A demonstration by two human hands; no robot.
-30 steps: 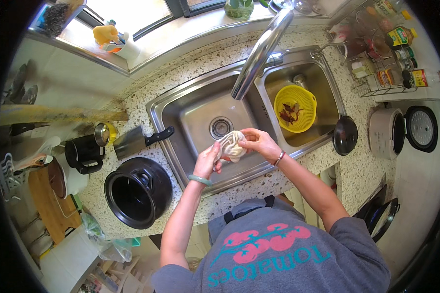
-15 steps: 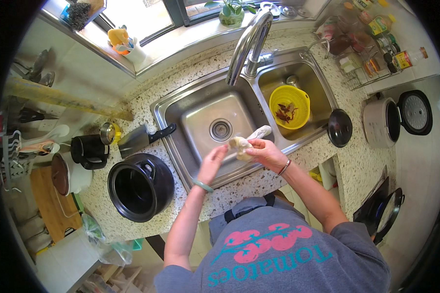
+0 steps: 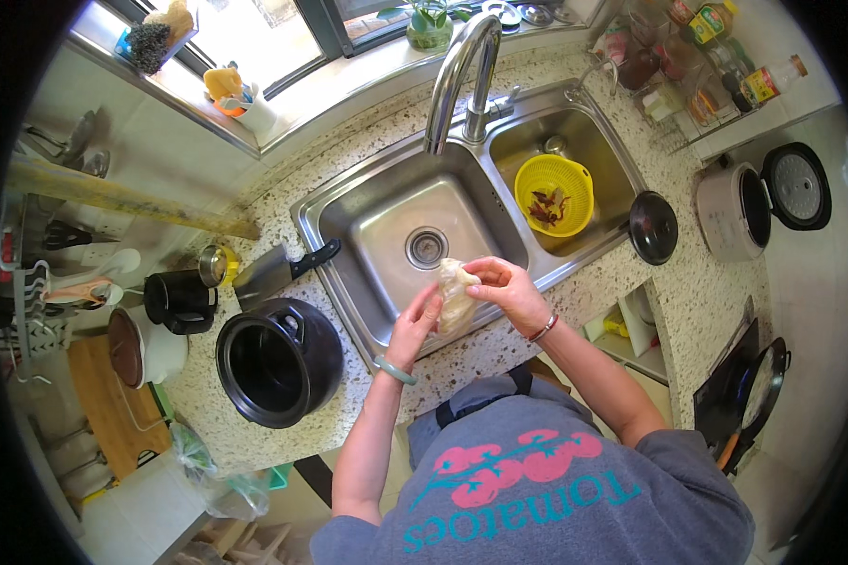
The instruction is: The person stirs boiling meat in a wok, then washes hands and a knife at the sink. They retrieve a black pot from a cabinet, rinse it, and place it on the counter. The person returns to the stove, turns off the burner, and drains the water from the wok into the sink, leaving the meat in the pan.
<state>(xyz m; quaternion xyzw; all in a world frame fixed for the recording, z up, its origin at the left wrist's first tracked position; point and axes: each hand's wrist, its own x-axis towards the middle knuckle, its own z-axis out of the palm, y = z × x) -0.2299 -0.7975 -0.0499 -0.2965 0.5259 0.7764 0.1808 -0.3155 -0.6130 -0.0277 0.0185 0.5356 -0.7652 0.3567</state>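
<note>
Over the near edge of the left sink basin (image 3: 372, 226), a pale cream, crumpled bundle (image 3: 457, 299) hangs between my hands. It looks like a thin see-through bag with something whitish in it; its contents cannot be made out. My right hand (image 3: 511, 297) pinches its upper right side between thumb and fingers. Against its left side, my left hand (image 3: 415, 325) closes with thumb and fingertips. In the right basin, a yellow plastic colander (image 3: 582, 200) holds some dark reddish-brown pieces (image 3: 546, 207).
A black pot (image 3: 325, 363) and a cleaver (image 3: 269, 275) lie left of the sink. The faucet (image 3: 462, 80) arches over its far side. A round black lid (image 3: 652, 228) and an open rice cooker (image 3: 725, 212) are at the right.
My left hand was apart from the bundle and blurred; now it touches its left side. The bundle has turned from pointing up and right to hanging down between my hands.
</note>
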